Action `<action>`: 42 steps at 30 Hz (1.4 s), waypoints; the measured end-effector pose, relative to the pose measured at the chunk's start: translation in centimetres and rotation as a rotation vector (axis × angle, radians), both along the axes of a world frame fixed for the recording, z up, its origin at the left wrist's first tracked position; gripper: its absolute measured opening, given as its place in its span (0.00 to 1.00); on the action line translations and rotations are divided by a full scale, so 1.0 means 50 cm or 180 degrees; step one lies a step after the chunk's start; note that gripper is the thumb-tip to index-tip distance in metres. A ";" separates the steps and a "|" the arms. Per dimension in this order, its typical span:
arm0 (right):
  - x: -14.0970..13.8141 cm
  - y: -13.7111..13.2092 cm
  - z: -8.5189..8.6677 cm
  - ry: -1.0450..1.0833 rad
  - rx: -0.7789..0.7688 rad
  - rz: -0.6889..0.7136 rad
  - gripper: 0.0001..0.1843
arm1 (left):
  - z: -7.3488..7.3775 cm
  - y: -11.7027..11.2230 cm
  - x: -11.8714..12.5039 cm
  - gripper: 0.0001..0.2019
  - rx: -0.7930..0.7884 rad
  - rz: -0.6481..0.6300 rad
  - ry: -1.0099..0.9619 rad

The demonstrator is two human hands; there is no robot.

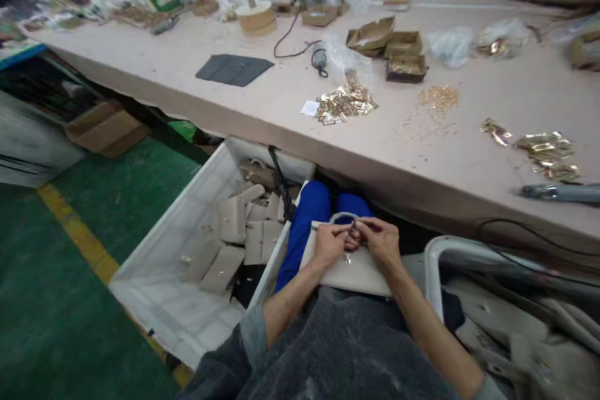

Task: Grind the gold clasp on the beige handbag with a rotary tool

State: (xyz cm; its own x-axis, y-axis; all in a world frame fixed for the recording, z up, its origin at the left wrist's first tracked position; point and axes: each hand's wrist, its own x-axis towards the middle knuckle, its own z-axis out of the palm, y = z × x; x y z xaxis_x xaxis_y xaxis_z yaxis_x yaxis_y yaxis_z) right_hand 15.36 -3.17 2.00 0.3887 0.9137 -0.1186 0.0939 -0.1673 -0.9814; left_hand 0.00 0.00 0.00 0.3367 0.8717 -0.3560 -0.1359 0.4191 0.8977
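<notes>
A beige handbag (pixel 349 272) with a curved handle lies on my lap, over blue trousers. My left hand (pixel 330 242) and my right hand (pixel 382 239) meet at its top edge, just under the handle. Both hands have their fingers pinched together around a small metal fitting (pixel 352 234) on the bag. The fitting is mostly hidden by my fingers. A small metal clasp shows on the bag's front below my hands.
A white bin (pixel 154 262) at my left holds several beige bags. The pink worktable (pixel 262 106) ahead carries heaps of gold fittings (pixel 344 103), small cardboard boxes (pixel 405 65), a dark flat panel (pixel 233 69) and a grey tool (pixel 560 192). Another bin stands at my right.
</notes>
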 end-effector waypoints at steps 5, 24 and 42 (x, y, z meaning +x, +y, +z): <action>0.000 0.002 -0.019 -0.0046 0.0055 0.0014 0.19 | -0.007 0.001 0.002 0.15 0.0021 -0.0031 -0.0010; -0.022 -0.001 -0.006 -0.0271 0.0069 -0.0236 0.20 | -0.019 -0.005 -0.001 0.17 0.0386 -0.0043 0.0245; 0.008 0.006 -0.029 -0.0122 0.0457 0.0269 0.13 | 0.019 -0.008 0.003 0.17 0.0234 0.0049 0.0301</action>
State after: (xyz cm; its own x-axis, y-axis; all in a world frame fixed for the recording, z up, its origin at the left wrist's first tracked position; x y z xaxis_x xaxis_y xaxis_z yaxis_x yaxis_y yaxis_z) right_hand 15.76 -2.85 0.56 0.3116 0.9498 0.0292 0.1396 -0.0154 -0.9901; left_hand 0.17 -0.38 0.94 0.2910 0.9015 -0.3205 -0.0551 0.3502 0.9351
